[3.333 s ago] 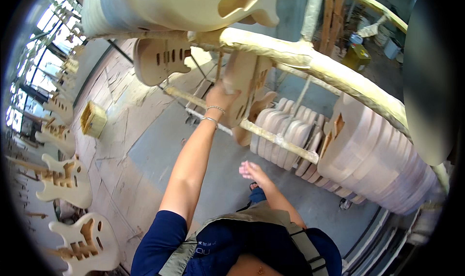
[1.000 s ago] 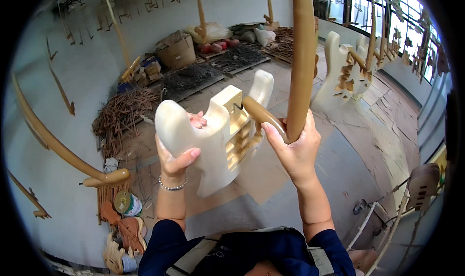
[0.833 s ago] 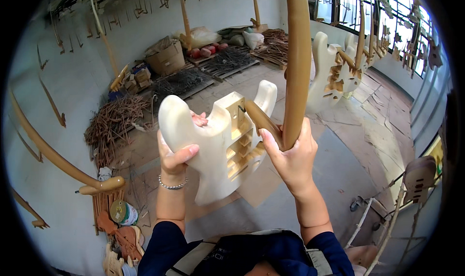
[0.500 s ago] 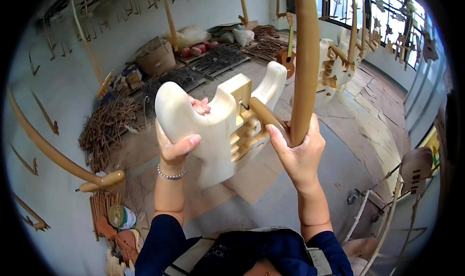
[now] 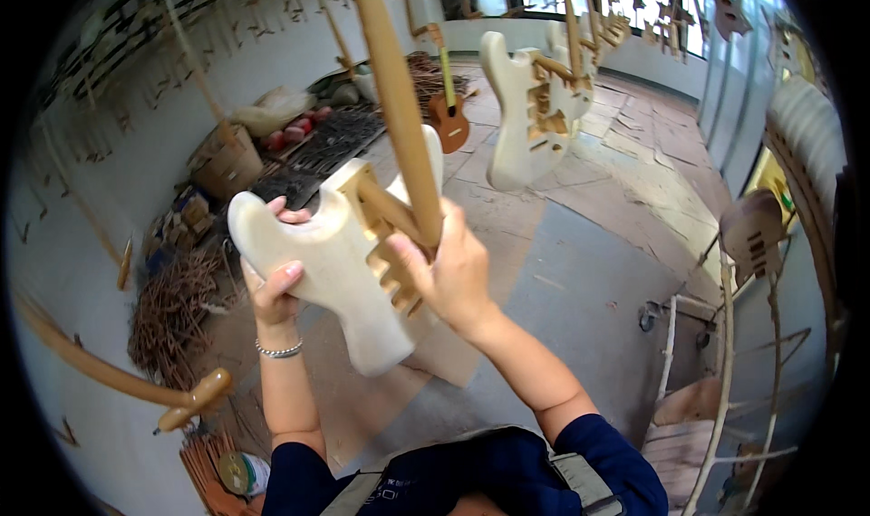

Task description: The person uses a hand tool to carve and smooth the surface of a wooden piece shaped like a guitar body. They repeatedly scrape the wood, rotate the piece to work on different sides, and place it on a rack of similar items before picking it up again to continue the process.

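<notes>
A pale, unpainted electric guitar body [image 5: 331,276] hangs tilted in front of me, its routed cavities facing right. My left hand [image 5: 270,285] grips one of its horns, thumb on the near face and fingertips showing behind. My right hand [image 5: 460,276] is closed round the lower corner of a brown wooden hanger [image 5: 394,90] that comes down from above. From that corner a short wooden peg [image 5: 385,206] reaches the body's neck pocket. Its tip lies against or inside the pocket; I cannot tell which.
More pale guitar bodies [image 5: 509,122] hang ahead on the right. Another wooden hanger [image 5: 109,362] is close on my left. A small brown guitar [image 5: 449,122] hangs beyond. Bundled sticks [image 5: 172,308] and a cardboard box [image 5: 225,163] line the left wall; a rack [image 5: 725,362] stands right.
My hands, the guitar body and the hanger have shifted left in view as the view turned right. The metal hook at the peg's tip, visible before, is now hidden at the neck pocket.
</notes>
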A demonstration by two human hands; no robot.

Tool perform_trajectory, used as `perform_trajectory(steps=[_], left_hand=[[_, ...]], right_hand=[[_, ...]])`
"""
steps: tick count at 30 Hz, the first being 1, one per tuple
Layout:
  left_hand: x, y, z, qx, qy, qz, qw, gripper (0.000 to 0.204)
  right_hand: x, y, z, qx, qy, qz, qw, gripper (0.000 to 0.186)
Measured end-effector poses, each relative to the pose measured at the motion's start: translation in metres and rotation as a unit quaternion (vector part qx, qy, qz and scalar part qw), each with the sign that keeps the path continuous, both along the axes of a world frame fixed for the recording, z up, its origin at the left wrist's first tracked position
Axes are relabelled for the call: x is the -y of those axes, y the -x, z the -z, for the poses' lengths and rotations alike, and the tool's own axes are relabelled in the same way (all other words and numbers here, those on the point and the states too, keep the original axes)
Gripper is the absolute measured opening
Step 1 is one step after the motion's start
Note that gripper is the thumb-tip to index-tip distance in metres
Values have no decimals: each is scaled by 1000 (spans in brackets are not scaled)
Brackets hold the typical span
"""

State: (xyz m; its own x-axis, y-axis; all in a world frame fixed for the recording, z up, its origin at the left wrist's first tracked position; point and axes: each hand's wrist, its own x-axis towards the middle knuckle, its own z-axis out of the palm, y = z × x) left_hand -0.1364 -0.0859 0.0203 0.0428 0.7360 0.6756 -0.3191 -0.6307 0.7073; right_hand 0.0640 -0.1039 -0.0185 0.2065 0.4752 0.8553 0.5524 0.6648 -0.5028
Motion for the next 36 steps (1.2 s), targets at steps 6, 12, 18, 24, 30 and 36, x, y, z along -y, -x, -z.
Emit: perform_trajectory(steps=[6,12,18,24,30,36], left_hand=[[-28,-12,4,-64,-27,-23,997,82],[-36,-7,4,-149,-309,-356,869,42],[49,-259,73,-36,-444,-213,870,43],[309,-517,165,-247,-21,542,803,39],[575,-612,179,-261,-286,660,644,61],[682,-656,192,-419,-324,601,599,47]], right_hand=[[37,-20,76,37,158,-5,987,60],[126,-95,171,-23,306,42,951,56],[302,-210,268,-152,413,278,854,49],[487,-240,320,-328,389,513,691,42],[587,-224,323,-469,320,588,576,41],[601,-214,369,-625,128,493,591,34]])
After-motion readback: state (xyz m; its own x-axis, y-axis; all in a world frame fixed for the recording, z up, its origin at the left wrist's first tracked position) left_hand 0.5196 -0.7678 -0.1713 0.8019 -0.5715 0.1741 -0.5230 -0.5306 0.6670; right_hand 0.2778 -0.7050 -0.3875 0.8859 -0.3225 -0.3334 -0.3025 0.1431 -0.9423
